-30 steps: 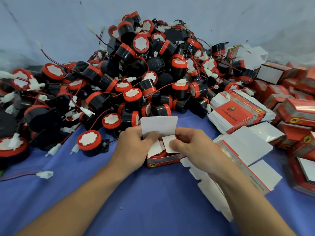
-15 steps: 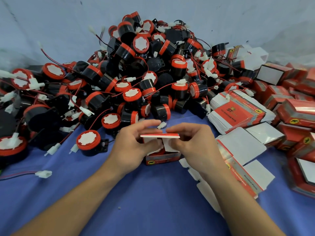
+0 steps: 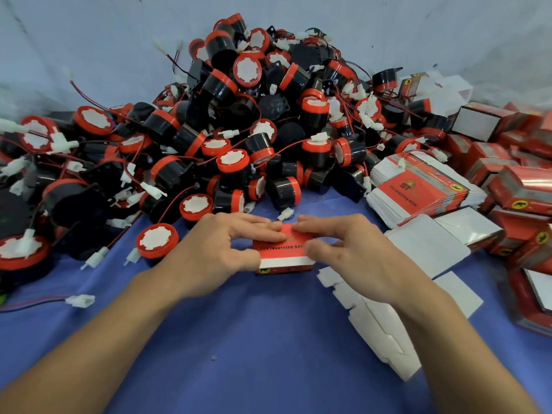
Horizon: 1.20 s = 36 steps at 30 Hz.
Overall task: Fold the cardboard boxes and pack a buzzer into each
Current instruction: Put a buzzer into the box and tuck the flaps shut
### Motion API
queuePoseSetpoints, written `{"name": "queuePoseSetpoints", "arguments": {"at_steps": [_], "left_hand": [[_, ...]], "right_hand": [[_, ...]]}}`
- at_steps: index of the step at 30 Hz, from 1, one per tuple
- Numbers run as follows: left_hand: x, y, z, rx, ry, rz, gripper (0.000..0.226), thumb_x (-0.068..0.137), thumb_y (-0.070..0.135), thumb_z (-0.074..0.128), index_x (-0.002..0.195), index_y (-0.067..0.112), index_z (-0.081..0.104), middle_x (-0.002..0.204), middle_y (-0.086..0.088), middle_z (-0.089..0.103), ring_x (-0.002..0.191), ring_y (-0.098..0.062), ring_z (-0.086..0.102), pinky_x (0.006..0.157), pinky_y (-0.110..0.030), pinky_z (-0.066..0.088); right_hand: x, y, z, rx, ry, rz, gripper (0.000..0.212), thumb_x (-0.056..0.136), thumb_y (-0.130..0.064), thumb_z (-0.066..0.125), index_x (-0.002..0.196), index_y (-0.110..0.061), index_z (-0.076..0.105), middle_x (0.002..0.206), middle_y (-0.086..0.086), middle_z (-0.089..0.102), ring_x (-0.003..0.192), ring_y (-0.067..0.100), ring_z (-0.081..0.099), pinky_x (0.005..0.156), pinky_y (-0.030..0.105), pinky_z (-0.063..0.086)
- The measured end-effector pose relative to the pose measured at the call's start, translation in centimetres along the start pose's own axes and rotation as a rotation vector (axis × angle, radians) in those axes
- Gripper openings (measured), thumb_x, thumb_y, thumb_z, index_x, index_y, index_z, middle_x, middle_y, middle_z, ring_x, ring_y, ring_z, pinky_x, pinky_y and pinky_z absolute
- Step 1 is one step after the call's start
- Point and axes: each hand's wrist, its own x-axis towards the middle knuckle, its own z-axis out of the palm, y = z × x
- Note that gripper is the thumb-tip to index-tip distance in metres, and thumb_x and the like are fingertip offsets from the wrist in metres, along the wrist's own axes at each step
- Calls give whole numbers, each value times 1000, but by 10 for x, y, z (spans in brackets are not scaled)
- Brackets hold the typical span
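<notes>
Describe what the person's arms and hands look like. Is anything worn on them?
Both are bare. The left hand and right hand carry no gloves, rings or watch, and the left forearm and right forearm show no sleeve up to the picture's edge.

"st" on flat box stack [image 3: 418, 189], smaller print blurred
</notes>
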Motion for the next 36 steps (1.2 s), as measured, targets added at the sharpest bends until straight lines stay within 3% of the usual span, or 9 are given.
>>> {"name": "queuePoseSetpoints", "arguments": {"at_steps": [2,4,7,9,14,20,25,32,36], "left_hand": [[-3,-1,3,57,44,22,39,78,41,80,116,48,76,129,38,62,130,17,46,102,-15,37],[-4,-4,6,113,74,38,40,81,41,85,119,49,74,127,42,61,129,21,44,100,-9,35],[-3,-6,10,138,104,42,43,79,40,87,118,51,72,113,52,56,125,28,40,96,6,29],[-4,-7,13,161,123,48,43,81,37,86,121,48,71,108,54,52,123,32,38,96,8,25],[-9,-5,23,162,189,87,39,91,33,78,128,38,70,125,41,54,127,29,38,110,0,25],[-12,-4,26,113,256,84,29,94,32,75,123,35,75,116,44,57,124,25,47,106,-3,34],[-14,-5,27,167,250,133,35,92,40,73,127,35,73,124,42,54,128,23,46,110,-6,34],[-17,-1,31,263,327,244,37,91,33,69,127,23,73,129,20,63,129,8,55,112,-16,42],[-19,-2,40,79,447,185,33,85,27,78,117,25,78,118,36,62,119,11,61,107,-17,46]], "right_hand": [[-3,1,-3,-56,-47,-9,55,84,-34,78,137,-42,63,141,-34,53,119,3,64,96,28,54],[-3,0,-3,-137,-39,-18,66,78,-29,85,137,-44,62,141,-36,51,108,10,70,90,25,57],[-1,0,0,-143,25,-16,63,78,-19,85,134,-40,66,138,-31,57,108,4,68,88,16,53],[0,0,5,-100,96,-6,56,81,-10,81,128,-38,70,132,-26,64,109,-1,64,88,10,50],[0,-2,8,-24,84,29,52,84,-6,74,128,-32,72,139,-19,63,130,-4,54,110,28,47],[-2,-2,3,42,59,17,46,86,-10,72,124,-34,74,135,-25,64,126,-15,52,103,16,48],[0,3,6,100,63,31,46,86,-8,73,123,-35,75,132,-27,65,124,-16,53,108,31,49],[1,5,9,112,84,0,41,89,-9,72,121,-35,76,131,-24,66,125,-16,52,110,29,47],[1,6,9,101,79,2,41,88,-13,72,122,-36,75,128,-31,66,121,-16,55,108,25,48]]}}
